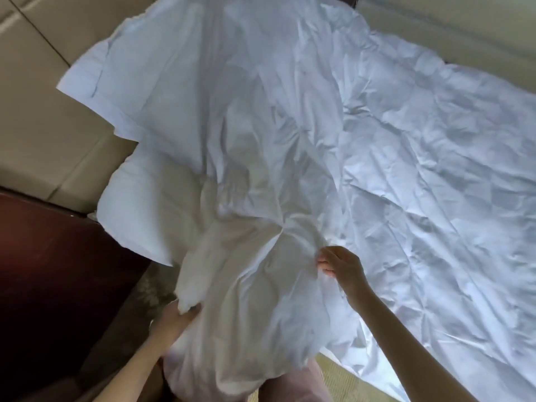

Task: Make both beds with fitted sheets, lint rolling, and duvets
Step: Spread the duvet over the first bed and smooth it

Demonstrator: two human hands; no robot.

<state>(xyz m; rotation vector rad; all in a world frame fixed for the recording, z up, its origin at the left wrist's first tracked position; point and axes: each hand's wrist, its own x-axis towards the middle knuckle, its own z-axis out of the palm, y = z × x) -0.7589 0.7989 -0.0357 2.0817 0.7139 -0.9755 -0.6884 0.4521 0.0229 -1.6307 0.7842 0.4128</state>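
A person holds a bunched white duvet [246, 198] up over the near edge of the bed [435, 184], which is covered in creased white fabric at right. The left hand [174, 317] grips a thick wad at the bundle's lower left, fingers curled into it. The right hand [339, 264] pinches a fold on its right side. The duvet's far end spreads twd. a beige padded wall [43, 126]. A dark wood cabinet [52, 271] stands at left, w/ patterned carpet [150, 291] beside it.

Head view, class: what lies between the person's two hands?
The bunched white duvet fills the stretch between the left hand and the right hand, in the head view.
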